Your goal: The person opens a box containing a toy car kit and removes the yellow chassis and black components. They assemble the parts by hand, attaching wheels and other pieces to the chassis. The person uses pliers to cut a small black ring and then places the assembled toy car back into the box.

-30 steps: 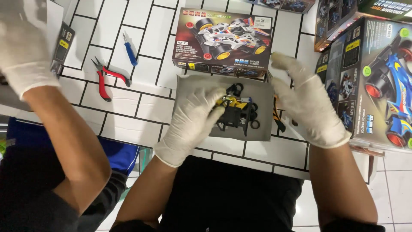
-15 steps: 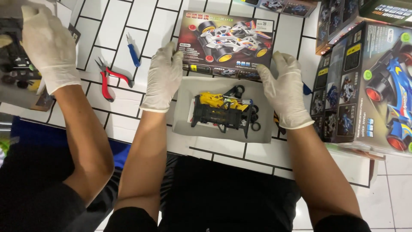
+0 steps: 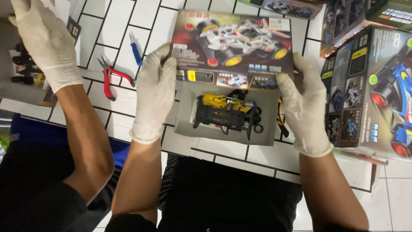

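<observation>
Between the left hand (image 3: 153, 95) and right hand (image 3: 305, 112), both grasping the box lid (image 3: 234, 47), keep it level above the toy car (image 3: 225, 112).

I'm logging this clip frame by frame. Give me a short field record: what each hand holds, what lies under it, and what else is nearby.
left hand: grips left edge of the box lid
right hand: grips lid's right edge
below lid: grey tray holding a black and yellow toy car chassis
surface: white tiled table
tools: red pliers, blue screwdriver
right side: stacked toy car boxes
co-worker: gloved hand at far left
</observation>
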